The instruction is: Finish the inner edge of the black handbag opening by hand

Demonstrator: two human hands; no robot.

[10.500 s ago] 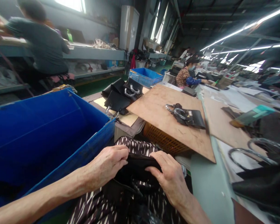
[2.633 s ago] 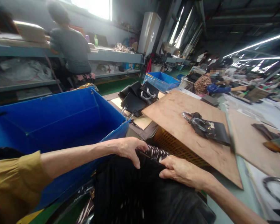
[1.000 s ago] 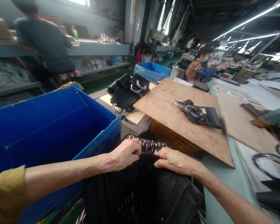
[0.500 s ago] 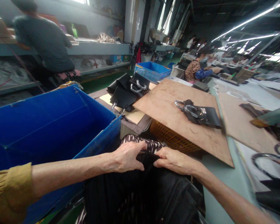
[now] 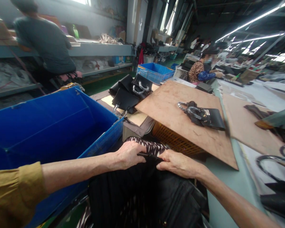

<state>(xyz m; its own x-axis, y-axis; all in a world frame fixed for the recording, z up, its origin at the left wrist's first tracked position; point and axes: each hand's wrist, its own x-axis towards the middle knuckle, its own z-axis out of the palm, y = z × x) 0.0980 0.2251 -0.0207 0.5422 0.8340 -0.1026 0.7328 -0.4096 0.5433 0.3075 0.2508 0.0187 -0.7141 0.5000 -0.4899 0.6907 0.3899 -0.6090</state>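
A black bag [image 5: 144, 193] lies across my lap, its lining-like dark fabric spread toward me. My left hand [image 5: 131, 155] is closed on the far edge of it, thumb and fingers pinching a dark strip. Just to the right, my right hand [image 5: 173, 163] grips the same edge with curled fingers. A short stretch of black edge shows between the two hands. Beneath and beyond them is patterned brown-and-white cloth [image 5: 154, 147]. The underside of the bag is hidden.
A large blue bin [image 5: 49, 123] stands at my left. Ahead lie several black bag pieces [image 5: 125, 98]. A brown board [image 5: 161, 104] over an orange crate [image 5: 175, 139] bears a black handbag [image 5: 211, 117]. Another bag [image 5: 275, 196] is at right. Co-workers sit at far benches.
My left hand has gone from thumb and fingers apart to closed on the bag's edge. The right hand keeps its grip nearly in place.
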